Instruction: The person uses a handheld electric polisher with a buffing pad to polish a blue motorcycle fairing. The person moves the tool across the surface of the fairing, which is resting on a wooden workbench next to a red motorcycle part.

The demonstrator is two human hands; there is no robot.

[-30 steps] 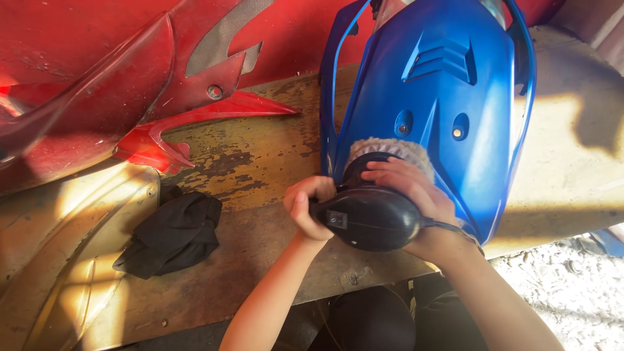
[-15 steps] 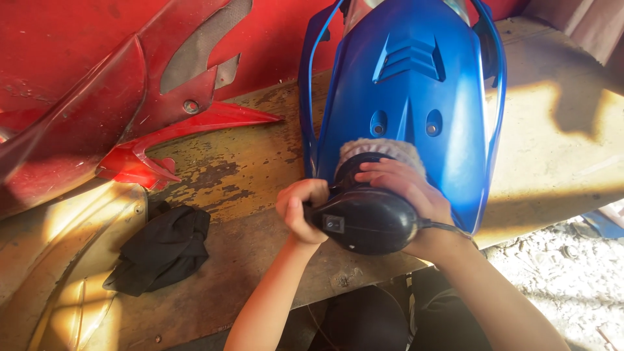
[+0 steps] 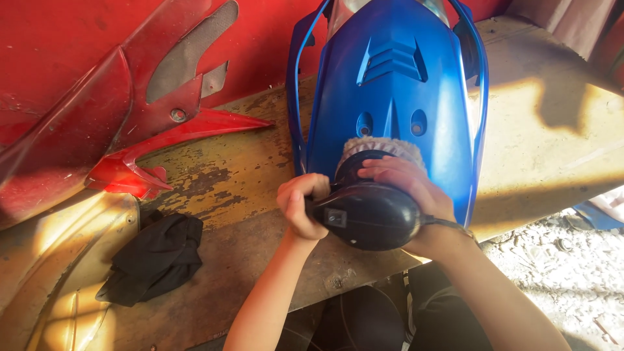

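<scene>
On a worn wooden workbench (image 3: 247, 169), seen from the head camera, a blue motorcycle fairing (image 3: 396, 97) is laid lengthwise. A black electric polisher (image 3: 367, 218) is pressed against the fairing's near end, its woolly pad (image 3: 383, 148) touching the blue surface. The left hand (image 3: 300, 205) is closed around the polisher's side handle; the right hand (image 3: 409, 188) is wrapped over its body. A red fairing (image 3: 97, 117) and a black cloth (image 3: 153, 260) are shown at left.

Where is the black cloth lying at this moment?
In the head view, the black cloth lies crumpled on the worn wooden bench, lower left, below the red fairing panel and left of the left hand.
</scene>
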